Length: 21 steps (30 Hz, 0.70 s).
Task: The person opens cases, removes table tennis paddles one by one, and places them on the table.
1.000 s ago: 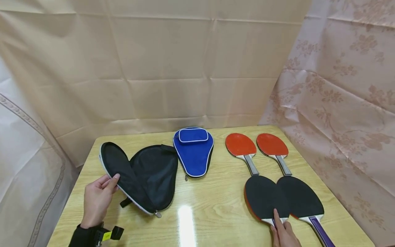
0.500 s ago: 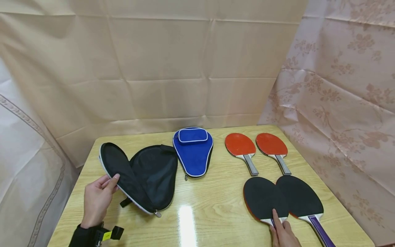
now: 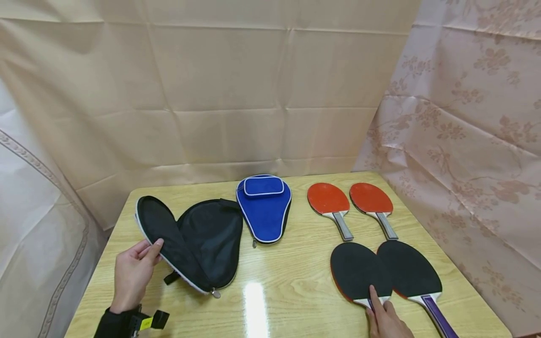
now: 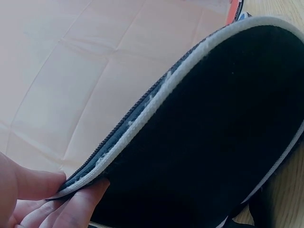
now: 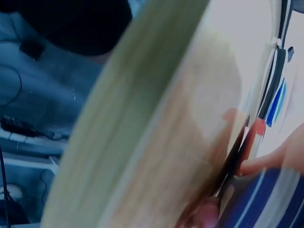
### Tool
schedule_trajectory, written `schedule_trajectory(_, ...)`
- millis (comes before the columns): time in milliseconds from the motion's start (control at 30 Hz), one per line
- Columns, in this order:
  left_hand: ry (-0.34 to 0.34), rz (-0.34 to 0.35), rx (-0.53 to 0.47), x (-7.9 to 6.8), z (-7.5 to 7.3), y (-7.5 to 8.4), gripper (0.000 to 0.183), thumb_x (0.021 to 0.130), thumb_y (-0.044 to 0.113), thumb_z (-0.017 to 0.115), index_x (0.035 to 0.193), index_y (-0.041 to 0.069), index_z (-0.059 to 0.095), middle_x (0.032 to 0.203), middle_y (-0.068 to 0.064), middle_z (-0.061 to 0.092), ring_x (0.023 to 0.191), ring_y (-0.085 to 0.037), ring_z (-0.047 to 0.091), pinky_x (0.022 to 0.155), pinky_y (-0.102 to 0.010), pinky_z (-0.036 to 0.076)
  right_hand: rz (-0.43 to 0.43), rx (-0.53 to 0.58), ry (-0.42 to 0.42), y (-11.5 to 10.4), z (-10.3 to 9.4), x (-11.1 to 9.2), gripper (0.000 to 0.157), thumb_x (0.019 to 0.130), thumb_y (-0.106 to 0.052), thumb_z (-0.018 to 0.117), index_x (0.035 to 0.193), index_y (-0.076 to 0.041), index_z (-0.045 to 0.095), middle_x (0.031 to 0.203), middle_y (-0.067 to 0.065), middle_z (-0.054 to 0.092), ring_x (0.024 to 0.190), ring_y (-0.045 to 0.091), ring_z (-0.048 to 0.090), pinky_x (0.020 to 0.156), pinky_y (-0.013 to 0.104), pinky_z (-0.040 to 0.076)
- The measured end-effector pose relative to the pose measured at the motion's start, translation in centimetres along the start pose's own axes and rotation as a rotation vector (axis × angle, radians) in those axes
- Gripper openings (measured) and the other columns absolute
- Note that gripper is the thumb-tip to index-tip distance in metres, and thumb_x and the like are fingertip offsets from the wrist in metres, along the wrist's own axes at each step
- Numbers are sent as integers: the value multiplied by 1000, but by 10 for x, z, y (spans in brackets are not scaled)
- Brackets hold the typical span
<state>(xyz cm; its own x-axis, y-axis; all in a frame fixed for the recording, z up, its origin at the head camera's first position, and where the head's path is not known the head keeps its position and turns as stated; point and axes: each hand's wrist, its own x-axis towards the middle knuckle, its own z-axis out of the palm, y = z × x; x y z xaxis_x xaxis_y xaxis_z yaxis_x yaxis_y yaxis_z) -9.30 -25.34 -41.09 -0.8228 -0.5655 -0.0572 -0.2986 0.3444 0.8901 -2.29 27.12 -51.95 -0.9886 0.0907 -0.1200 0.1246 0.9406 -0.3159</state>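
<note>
At the left, my left hand (image 3: 134,277) pinches the edge of the raised flap of an unzipped black paddle case (image 3: 217,234). Its white piping and zipper teeth (image 4: 142,95) run up from the thumb in the left wrist view. On the right, my right hand (image 3: 386,319) grips the handle of a black-faced table tennis paddle (image 3: 359,270), index finger laid along the blade. That blade overlaps a second black-faced paddle (image 3: 410,267) with a purple handle. In the right wrist view the gripped handle (image 5: 266,202) shows blue and white stripes.
A blue paddle case (image 3: 266,216) with a small front pocket lies touching the black one. Two red-faced paddles (image 3: 328,198) with grey handles rest toward the back right of the wooden table (image 3: 291,291). Cloth hangs behind and along both sides.
My right hand and its paddle have shifted slightly left, leaving less overlap with the neighbouring paddle. The left hand keeps the flap raised in the same place.
</note>
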Motion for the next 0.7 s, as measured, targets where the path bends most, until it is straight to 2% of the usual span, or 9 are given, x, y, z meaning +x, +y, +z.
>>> schedule_trajectory(100,0,2,-2,0,0,0,47,95,39,65,119,-1,70,76,15,72,67,6,61,61,-6,47,-23,-32,-12,0,-1,2,58,97,-17,58,147,4,40,75,6,41,53,17,39,48,31,31)
schedule_trajectory(400,2,2,-22,-1,0,1,46,96,36,65,121,-2,69,82,13,73,66,6,62,62,-5,48,-59,-62,-84,2,-3,12,60,96,-22,60,146,6,42,78,9,53,64,19,53,57,39,46)
schedule_trajectory(700,4,-8,-46,-2,-2,-1,49,94,37,67,121,-3,69,75,22,69,65,8,62,61,-5,49,-86,-82,-71,-1,0,12,59,98,-24,58,146,6,41,80,10,55,66,21,55,57,40,48)
